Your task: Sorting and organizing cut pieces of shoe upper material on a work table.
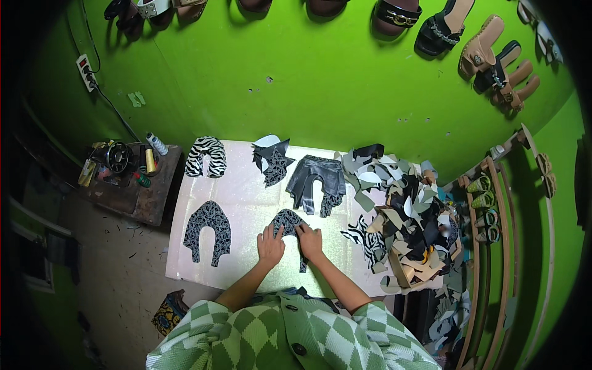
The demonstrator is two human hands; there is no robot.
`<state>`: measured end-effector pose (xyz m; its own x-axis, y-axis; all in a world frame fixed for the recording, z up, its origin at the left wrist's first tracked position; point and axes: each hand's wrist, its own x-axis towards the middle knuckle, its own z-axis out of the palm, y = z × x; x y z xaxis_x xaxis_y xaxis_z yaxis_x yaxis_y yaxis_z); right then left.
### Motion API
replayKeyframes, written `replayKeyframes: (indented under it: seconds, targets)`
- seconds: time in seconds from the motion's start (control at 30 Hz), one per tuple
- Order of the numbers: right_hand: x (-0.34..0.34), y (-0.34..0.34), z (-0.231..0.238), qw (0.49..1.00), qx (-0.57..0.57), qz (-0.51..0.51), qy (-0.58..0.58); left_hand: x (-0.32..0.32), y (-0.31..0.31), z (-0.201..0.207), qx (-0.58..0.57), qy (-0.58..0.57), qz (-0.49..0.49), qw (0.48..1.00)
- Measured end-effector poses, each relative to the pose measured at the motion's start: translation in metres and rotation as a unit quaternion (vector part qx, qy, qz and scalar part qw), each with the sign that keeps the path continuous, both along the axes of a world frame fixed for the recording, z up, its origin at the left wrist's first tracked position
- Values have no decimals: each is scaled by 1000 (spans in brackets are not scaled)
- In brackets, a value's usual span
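Observation:
A U-shaped black-and-grey patterned shoe upper piece lies on the white table in front of me, its curved end pointing away. My left hand is on its left side, fingers bent at the edge and covering that leg. My right hand grips the right side with thumb and fingers; the leg's end shows below it. To the left lies a similar patterned upper piece. Beyond the hands is a stack of black shiny upper pieces with patterned material under it. A zebra-print piece rests at the far left.
Patterned and white scraps lie at the table's back. A large heap of offcuts covers its right side, beside a wooden rack of sandals. A small dark table with thread spools stands left. Sandals hang on the green wall.

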<state>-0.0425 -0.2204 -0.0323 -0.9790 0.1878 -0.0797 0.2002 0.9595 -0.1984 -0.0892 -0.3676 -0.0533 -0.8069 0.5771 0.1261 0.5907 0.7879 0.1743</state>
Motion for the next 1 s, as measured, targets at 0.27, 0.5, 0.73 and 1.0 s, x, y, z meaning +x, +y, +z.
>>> replayKeyframes:
  seconds: [0.27, 0.5, 0.73, 1.0]
  targets:
    - [-2, 10, -8, 995, 96, 14, 35, -8, -15, 6, 33, -42, -2, 999]
    - [-19, 50, -23, 963, -210, -154, 70, -27, -11, 19, 76, -135, 83, 984]
    - [-25, 46, -26, 942, -203, -265, 40, -63, -9, 14, 45, -184, 206, 960]
    - [-36, 38, -25, 938, -151, -299, -85, -65, -1, 12, -18, -232, 223, 947]
